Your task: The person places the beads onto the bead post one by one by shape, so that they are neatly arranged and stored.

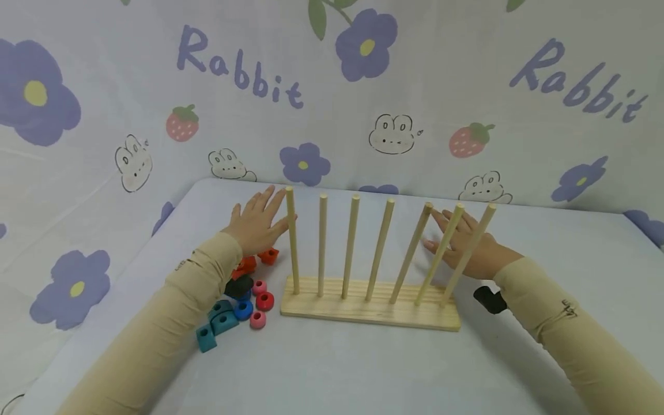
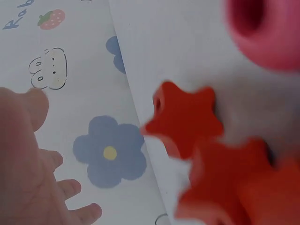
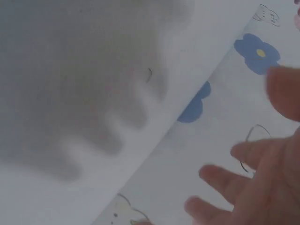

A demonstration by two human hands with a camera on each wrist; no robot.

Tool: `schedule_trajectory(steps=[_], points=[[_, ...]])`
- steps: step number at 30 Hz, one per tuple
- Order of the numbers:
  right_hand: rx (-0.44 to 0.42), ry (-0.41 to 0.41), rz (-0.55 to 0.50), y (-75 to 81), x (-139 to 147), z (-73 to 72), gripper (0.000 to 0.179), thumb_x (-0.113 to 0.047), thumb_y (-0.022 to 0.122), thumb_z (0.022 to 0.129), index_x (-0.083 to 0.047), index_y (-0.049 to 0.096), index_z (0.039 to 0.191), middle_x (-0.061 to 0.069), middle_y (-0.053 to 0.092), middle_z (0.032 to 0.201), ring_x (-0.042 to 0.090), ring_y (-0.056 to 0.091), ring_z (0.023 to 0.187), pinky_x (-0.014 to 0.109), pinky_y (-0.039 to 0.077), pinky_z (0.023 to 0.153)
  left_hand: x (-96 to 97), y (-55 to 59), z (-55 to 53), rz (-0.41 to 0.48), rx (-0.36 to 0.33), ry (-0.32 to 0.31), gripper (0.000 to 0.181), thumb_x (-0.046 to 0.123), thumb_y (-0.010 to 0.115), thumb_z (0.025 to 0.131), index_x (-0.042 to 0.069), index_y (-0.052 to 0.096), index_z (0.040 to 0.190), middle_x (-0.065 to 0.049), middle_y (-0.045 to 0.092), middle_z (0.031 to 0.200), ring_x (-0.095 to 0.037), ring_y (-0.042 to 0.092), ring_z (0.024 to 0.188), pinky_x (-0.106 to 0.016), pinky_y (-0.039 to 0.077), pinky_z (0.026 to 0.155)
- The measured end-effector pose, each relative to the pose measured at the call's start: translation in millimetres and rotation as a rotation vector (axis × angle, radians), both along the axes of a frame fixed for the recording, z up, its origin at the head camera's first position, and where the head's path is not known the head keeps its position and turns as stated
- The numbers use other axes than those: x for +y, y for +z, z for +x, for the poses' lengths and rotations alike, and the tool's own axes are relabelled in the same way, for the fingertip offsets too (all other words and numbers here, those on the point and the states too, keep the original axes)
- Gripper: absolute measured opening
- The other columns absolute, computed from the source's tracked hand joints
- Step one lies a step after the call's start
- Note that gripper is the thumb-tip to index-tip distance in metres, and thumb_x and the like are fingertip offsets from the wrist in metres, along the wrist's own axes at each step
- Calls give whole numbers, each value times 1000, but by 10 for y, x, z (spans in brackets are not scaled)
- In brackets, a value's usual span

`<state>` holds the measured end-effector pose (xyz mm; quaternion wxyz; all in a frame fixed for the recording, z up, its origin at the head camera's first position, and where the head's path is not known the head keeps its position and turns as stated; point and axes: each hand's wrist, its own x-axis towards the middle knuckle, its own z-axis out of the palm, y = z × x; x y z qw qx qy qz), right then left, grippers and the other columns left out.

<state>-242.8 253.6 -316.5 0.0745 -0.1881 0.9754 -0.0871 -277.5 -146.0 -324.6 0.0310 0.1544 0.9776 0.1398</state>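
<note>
A wooden rack (image 1: pixel 363 314) with several upright pegs stands mid-table. My left hand (image 1: pixel 257 225) is at its left end, fingers spread, above some red star-shaped beads (image 1: pixel 245 266); it holds nothing. Behind the right-hand pegs is my right hand (image 1: pixel 467 245), fingers extended and nothing in them. In the left wrist view the left hand (image 2: pixel 23 159) is apart from a red star bead (image 2: pixel 187 119). The right wrist view shows the right hand (image 3: pixel 262 178) over the table, its shadow beside it. Whether either hand touches a peg I cannot tell.
Left of the rack lie a red round bead (image 1: pixel 264 301), pink beads (image 1: pixel 257 320), a blue bead (image 1: pixel 243 310) and teal blocks (image 1: pixel 206 338). A printed cloth (image 1: pixel 332 104) with flowers and rabbits hangs behind the white table (image 1: pixel 363 374).
</note>
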Motion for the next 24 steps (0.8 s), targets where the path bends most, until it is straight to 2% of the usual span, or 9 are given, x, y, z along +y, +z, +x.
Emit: schedule_trajectory(steps=[3, 6, 9, 12, 15, 17, 20, 24], points=[[8, 68, -30, -8, 128, 140, 63, -31, 50, 99, 2, 26, 148, 34, 27, 147, 54, 21, 135, 68, 24, 104, -155, 80, 146, 1, 8, -27, 72, 51, 38, 99, 18, 7, 155, -14, 5, 160, -40, 12, 144, -68, 10, 109], [-36, 104, -82, -35, 265, 315, 52, -21, 56, 97, 0, 41, 141, 29, 38, 141, 50, 31, 131, 67, 31, 100, -338, 132, 296, -18, -15, -80, 70, 47, 44, 98, 17, 14, 154, -17, 11, 159, -43, 20, 141, -71, 18, 105], [-102, 117, -123, -64, 366, 479, 48, -26, 57, 96, -7, 46, 139, 23, 42, 141, 46, 34, 131, 64, 36, 97, -514, 166, 424, -13, -75, -145, 65, 43, 48, 98, 15, 25, 152, -19, 20, 155, -45, 28, 137, -70, 26, 102], [-157, 143, -137, -72, 399, 602, 50, -41, 56, 95, -18, 47, 139, 17, 42, 142, 42, 36, 132, 61, 40, 95, -646, 194, 502, 20, -154, -172, 60, 43, 50, 98, 14, 34, 148, -19, 30, 149, -42, 38, 131, -63, 35, 101], [-218, 165, -129, -52, 388, 671, 56, -52, 52, 94, -22, 45, 140, 13, 41, 145, 40, 36, 133, 59, 39, 98, -714, 214, 522, 30, -183, -171, 57, 45, 50, 97, 15, 41, 144, -17, 43, 139, -36, 49, 121, -52, 47, 94], [-249, 179, -117, -33, 368, 693, 60, -56, 50, 93, -20, 45, 141, 12, 42, 145, 40, 38, 133, 57, 39, 99, -736, 212, 515, 23, -186, -168, 54, 44, 52, 96, 15, 45, 141, -16, 50, 132, -31, 53, 114, -46, 52, 87], [-261, 207, -107, -27, 326, 700, 62, -58, 52, 91, -20, 45, 140, 10, 44, 144, 38, 40, 132, 56, 39, 99, -742, 184, 493, 16, -178, -172, 50, 41, 55, 96, 13, 49, 137, -15, 56, 123, -27, 56, 107, -40, 53, 81], [-230, 233, -78, -34, 276, 697, 60, -60, 56, 87, -26, 48, 136, 6, 47, 140, 33, 47, 127, 52, 43, 96, -712, 100, 439, 14, -160, -174, 46, 35, 58, 95, 10, 53, 133, -13, 59, 114, -25, 58, 97, -35, 54, 77]])
